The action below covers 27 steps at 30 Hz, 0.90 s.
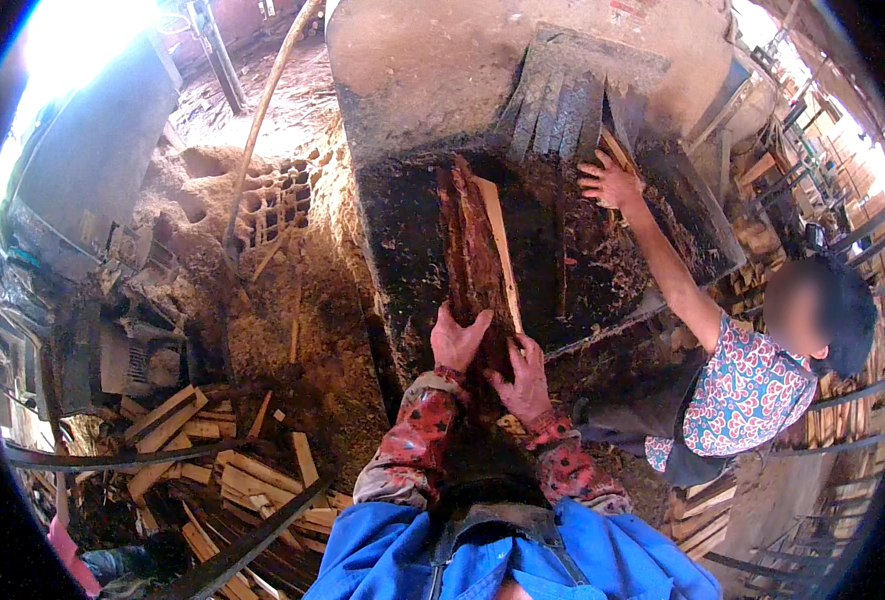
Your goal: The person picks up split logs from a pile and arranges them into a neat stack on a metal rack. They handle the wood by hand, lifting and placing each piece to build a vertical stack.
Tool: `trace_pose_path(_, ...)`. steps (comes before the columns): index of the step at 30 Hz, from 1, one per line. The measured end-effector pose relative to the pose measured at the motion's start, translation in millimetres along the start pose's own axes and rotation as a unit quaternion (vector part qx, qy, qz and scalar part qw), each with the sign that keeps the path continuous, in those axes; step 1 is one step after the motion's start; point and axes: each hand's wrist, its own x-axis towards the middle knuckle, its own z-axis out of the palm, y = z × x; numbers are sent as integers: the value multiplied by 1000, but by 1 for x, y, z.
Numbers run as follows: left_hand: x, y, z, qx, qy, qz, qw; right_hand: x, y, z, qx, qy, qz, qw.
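Observation:
A long slab of wood with rough reddish-brown bark [475,240] lies lengthwise on a dark, grimy machine table [403,260], its pale sawn edge facing right. My left hand [458,338] grips the near end along the left edge, thumb over the bark. On the opposite edge, my right hand [525,382] holds the slab with fingers at the pale side; its underside is hidden. Past the slab's far end, dark hanging strips [558,110] cover an opening in the machine housing [423,80].
At the right, a co-worker in a patterned shirt [753,400] stretches a spread hand [611,185] over the table, near another wood piece [618,150]. Sawdust [313,290] is heaped left of the machine. Offcuts [263,480] pile at lower left, behind a dark bar [263,540].

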Motion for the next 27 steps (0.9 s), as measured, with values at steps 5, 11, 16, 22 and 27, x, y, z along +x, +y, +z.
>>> trace_pose_path(5, 8, -7, 4, 29, 3, 18, 999, 5, 4, 0, 11, -1, 2, 1000)
trace_pose_path(11, 15, -13, 9, -1, -10, 24, 1000, 11, 13, 2, 7, 0, -8, 1000)
trace_pose_path(16, 21, -26, 14, -20, -10, 43, 999, 12, 14, 2, -3, 4, -13, 1000)
trace_pose_path(22, 23, -27, 15, -65, -37, 49, 996, 16, 14, 1, 29, 6, 2, 1000)
trace_pose_path(27, 25, -25, 16, -52, -21, -2, 998, 18, 17, 3, 18, 12, -4, 1000)
